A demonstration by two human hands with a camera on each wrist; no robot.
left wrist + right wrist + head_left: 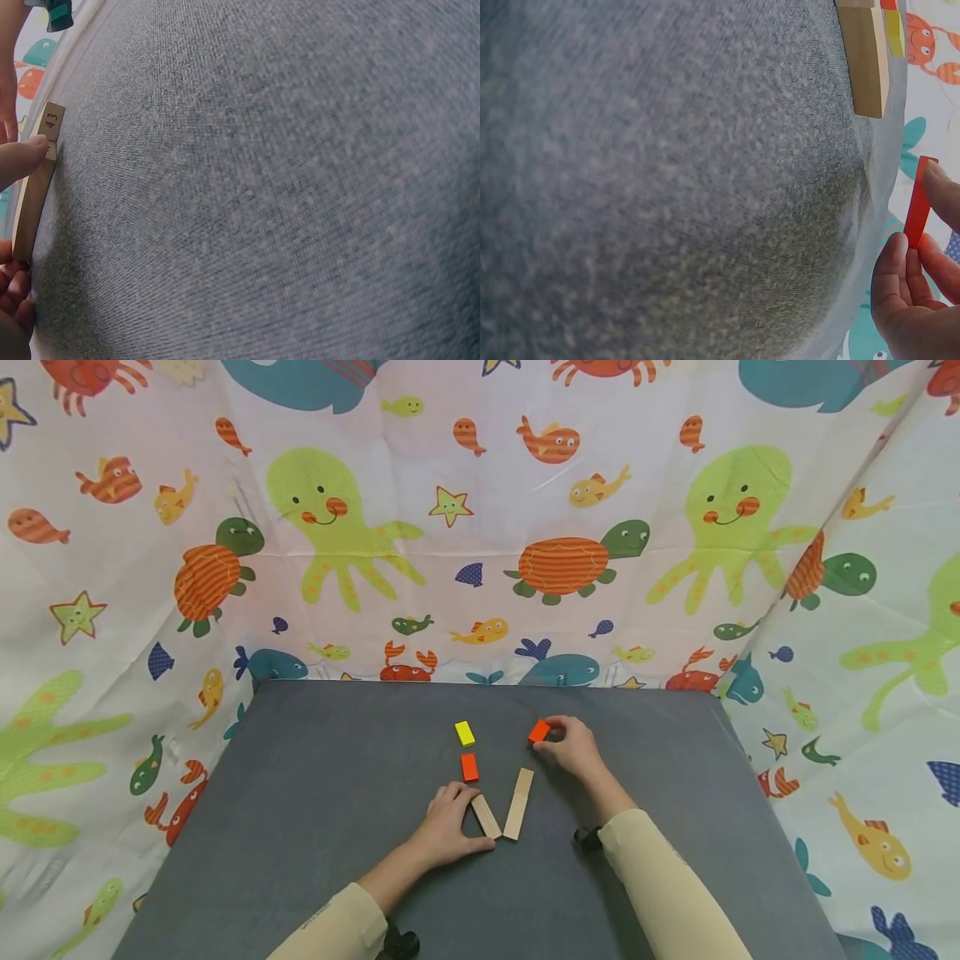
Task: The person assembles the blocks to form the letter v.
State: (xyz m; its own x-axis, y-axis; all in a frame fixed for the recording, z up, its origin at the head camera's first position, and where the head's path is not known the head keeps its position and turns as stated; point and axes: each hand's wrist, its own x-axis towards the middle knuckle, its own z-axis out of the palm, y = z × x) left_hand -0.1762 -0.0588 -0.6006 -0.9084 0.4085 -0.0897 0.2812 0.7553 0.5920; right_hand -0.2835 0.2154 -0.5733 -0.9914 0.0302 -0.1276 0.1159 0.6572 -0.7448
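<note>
In the head view I record the left hand (448,828) gripping a pale rectangular wooden block (487,818) by its ends on the grey cloth-covered desk (337,752), beside a longer wooden strip (518,804). The right hand (577,750) pinches a glossy red-orange block (539,732); a yellow block (465,733) lies leftward. In the left wrist view, I read "43" near the thumb (28,157). In the right wrist view, I confirm the red-orange block between thumb and fingers.

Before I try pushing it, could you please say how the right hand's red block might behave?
Pinched by the right hand, the red block looks straight along its edges, so probably stiff. Flat faces suggest sliding, not rolling. Slim, it's likely light.
</note>
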